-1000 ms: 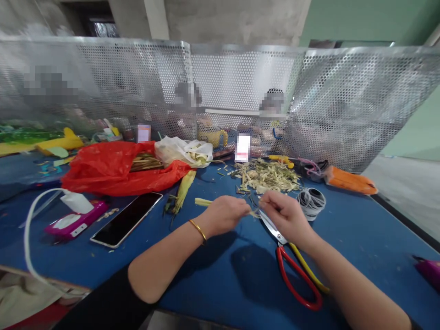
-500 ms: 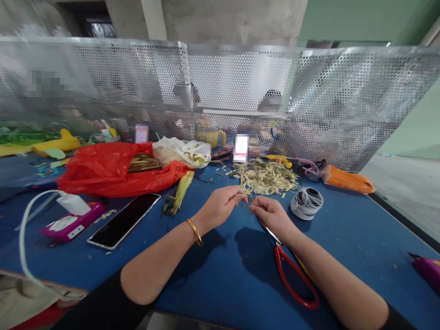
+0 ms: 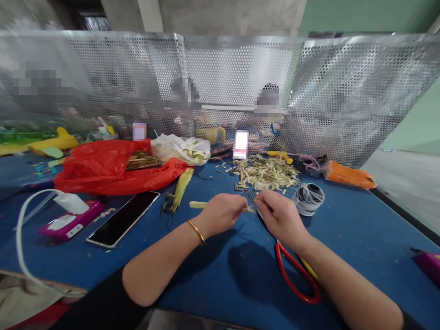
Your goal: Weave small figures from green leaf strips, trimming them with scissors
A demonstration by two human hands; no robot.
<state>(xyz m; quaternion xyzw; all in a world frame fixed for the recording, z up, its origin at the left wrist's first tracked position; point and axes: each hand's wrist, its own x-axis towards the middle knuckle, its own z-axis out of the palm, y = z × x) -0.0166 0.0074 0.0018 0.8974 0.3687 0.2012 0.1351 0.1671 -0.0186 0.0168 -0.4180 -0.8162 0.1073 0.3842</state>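
Note:
My left hand [image 3: 224, 211], a gold bangle at its wrist, is closed with the fingers curled in. A pale yellow-green husk strip [image 3: 198, 205] sticks out from behind its knuckles to the left. Small wispy ends show at its fingertips. Just to the right, my right hand [image 3: 282, 215] is also closed, its knuckles up; what it grips is hidden. Under the right hand and forearm lie scissors with red handles [image 3: 280, 266], blades pointing away. Beyond both hands spreads a heap of dried husk scraps [image 3: 268, 172]. A ball of grey-white string [image 3: 308, 200] stands beside my right hand.
On the left lie a red plastic bag [image 3: 92, 167], a yellowish husk bundle [image 3: 181, 189], a dark-screened phone [image 3: 123, 219] and a purple power strip [image 3: 74, 222] with a white cable. An orange packet [image 3: 349, 175] sits far right. A perforated metal screen [image 3: 237, 68] closes the back.
Both hands have drawn slightly apart and the right hand has turned knuckles-up. The husk strip now shows left of my left hand. The view has shifted slightly.

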